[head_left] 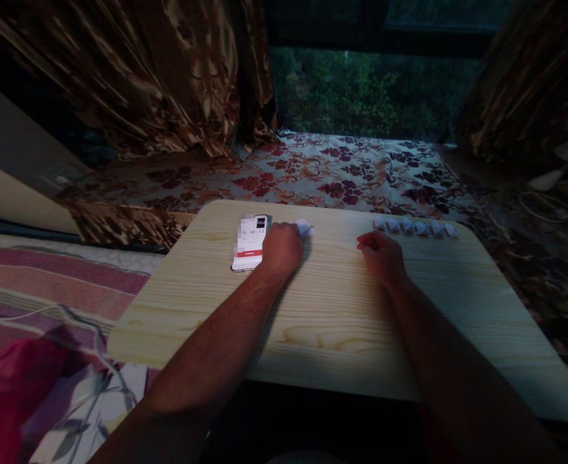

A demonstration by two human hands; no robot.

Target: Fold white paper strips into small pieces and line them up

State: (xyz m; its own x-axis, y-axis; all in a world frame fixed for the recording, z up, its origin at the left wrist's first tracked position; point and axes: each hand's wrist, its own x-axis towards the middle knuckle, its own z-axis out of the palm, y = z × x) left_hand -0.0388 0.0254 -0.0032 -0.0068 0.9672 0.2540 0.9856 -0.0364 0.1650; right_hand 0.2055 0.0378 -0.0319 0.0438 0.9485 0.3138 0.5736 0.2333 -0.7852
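Note:
My left hand is closed, its fingers at a small white folded piece that shows just beyond the knuckles. The fingertips are hidden, but the hand appears to grip this piece. Beside that hand, on its left, lies a lit phone with a timer display and a red bar. My right hand rests low over the table with its fingers curled in, and I see nothing in them. Behind it and to the right, several similar white pieces stand side by side in a row.
A pale wood-grain table with rounded corners carries all this. Beyond its far edge spreads a floral-covered ledge under a window. A striped bed with cables lies at left. Brown curtains hang behind.

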